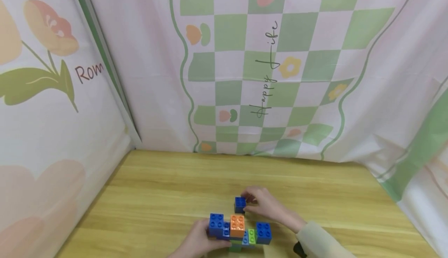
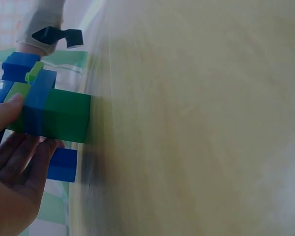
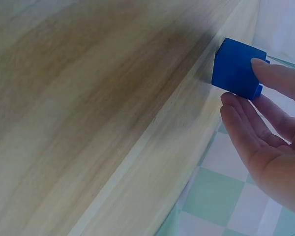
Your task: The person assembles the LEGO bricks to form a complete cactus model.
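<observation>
My left hand grips a built-up toy brick model low in the head view. On the model are an orange brick, a blue brick at its left end, another blue brick at its right end and a narrow lime brick. Underneath, a green brick shows in the left wrist view. Just beyond the model, my right hand pinches a separate small blue brick, thumb on one side and fingertips on another. Whether this brick touches the tabletop is hard to tell.
A wood-grain table lies under both hands. Behind it hangs a printed curtain with green and white checks, and a flowered curtain stands at the left. A dark device sits at the right wrist.
</observation>
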The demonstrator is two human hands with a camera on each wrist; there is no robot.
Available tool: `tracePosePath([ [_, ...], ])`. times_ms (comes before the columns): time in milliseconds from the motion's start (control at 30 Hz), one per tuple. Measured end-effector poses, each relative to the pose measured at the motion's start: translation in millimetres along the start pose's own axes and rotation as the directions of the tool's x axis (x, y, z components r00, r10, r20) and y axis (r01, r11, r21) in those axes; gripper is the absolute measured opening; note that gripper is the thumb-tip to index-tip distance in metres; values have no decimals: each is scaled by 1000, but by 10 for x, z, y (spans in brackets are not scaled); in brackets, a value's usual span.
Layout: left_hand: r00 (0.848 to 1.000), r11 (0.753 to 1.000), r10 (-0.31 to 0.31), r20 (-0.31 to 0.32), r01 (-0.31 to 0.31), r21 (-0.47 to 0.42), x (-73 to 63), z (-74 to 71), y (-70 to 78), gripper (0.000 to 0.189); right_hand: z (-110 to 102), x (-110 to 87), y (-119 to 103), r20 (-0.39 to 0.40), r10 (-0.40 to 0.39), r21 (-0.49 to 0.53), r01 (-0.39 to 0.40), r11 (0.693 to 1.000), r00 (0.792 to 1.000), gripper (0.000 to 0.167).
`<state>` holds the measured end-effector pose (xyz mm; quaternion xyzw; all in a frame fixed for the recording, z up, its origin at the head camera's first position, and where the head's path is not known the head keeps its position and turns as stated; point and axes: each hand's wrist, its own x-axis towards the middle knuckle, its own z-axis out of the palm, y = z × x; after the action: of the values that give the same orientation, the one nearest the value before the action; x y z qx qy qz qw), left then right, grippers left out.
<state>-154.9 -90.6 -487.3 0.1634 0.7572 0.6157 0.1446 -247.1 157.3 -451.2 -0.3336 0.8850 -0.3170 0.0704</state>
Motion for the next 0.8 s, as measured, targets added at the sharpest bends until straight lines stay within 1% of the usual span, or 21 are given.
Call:
tracePosePath([
  [367,1000,1000,1,7,-1,-16,5,-4,-8,40,-17,-43,-60,-35,-22,10,22,1000,999,27],
  [500,1000,1000,-9,12,9,-18,4,-7,-2,41,-27,-69,-87,-50,-30,4,30,1000,998,25],
  [733,999,999,-34,16,34,-19,1,-5,1,42,-76,-99,-156,-68,8,4,-7,1000,998,24],
  [800,999,999,-36,14,36,-16,4,-3,-3,43,-92,-112,-180,-81,4,-2,-4,1000,997,23],
])
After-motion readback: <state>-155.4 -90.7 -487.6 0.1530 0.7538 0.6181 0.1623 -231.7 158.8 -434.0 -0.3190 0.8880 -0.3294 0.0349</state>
